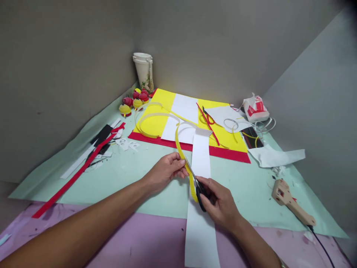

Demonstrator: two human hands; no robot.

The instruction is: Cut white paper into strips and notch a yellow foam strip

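Note:
My left hand (170, 170) pinches a yellow corrugated strip (179, 144) between thumb and fingers near the middle of the view. The strip curls back over the coloured sheets and also hangs down in front. In my right hand (220, 199) are black-handled scissors (201, 193), with fingers around the handles. Their blades point up and left, lying along the strip close to my left fingertips; whether they touch it I cannot tell. Beneath both hands a long white paper strip (201, 160) runs toward the front edge.
Yellow card (231, 139) and red card (228, 154) lie behind. A glue gun (292, 204) rests at right, a tissue pack (255, 108) beyond. At left are a red strip (69, 182) and black scraps (102, 134). Several small round pieces (125, 109) stand near a white cup (144, 70).

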